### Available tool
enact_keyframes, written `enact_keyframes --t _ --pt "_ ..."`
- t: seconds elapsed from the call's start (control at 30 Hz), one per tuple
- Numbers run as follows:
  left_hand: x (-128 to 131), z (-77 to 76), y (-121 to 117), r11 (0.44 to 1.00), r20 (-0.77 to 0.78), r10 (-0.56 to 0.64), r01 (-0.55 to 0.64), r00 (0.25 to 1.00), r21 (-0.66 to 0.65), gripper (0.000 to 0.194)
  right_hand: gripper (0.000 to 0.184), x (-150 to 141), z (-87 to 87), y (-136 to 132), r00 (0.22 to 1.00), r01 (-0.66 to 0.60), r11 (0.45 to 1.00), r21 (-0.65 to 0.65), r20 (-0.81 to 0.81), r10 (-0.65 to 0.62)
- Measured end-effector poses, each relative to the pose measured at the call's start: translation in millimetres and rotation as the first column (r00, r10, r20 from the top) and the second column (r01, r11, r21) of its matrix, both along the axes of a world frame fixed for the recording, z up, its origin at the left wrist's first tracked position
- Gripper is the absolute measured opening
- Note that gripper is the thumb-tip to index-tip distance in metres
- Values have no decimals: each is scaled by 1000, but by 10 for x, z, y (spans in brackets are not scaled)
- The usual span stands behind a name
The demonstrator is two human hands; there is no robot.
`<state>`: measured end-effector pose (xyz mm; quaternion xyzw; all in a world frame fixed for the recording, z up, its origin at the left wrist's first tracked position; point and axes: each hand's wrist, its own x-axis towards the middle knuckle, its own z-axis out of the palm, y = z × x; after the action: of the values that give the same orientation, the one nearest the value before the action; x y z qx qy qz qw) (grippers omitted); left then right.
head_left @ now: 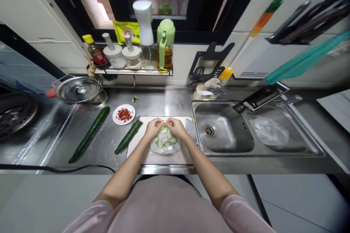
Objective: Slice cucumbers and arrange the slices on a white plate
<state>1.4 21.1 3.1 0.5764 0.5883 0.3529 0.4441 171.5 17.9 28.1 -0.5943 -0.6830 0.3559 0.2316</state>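
My left hand (154,128) and my right hand (175,126) meet over the far edge of a white plate (175,150), fingertips pinched together. A small piece of green cucumber slice (164,123) shows between them, partly hidden by the fingers. Several thin half-moon cucumber slices (163,141) lie spread on the plate. Under it is a white cutting board (144,158). A cut cucumber (128,137) rests across the board's left edge, its cut end towards my left hand. Farther left lies a whole cucumber (89,134) on the steel counter.
A small white dish (115,115) holds chopped red bits. Cucumber ends (134,99) lie behind it. A lidded steel pot (93,98) stands at left. On the right is a double sink (224,145) with a plastic bag (269,131). A seasoning rack (136,72) hangs at the back.
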Motion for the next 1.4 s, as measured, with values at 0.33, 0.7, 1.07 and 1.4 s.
enact_keyframes --t 0.33,0.7,1.07,1.4 --pt "44 -28 -29 979 -505 -170 205 847 14 17 19 -110 -49 -27 915 -69 995 -73 394 92" --pt "121 -82 -52 973 -630 -170 230 758 14 21 23 -178 -134 -32 842 -92 989 -112 522 138" --pt "155 -104 -52 973 -654 -145 227 743 42 18 26 -175 -165 -11 835 -92 987 -134 530 150" --pt "157 -129 -36 984 -652 -126 176 747 12 15 25 -148 -130 6 813 -84 984 -154 561 157"
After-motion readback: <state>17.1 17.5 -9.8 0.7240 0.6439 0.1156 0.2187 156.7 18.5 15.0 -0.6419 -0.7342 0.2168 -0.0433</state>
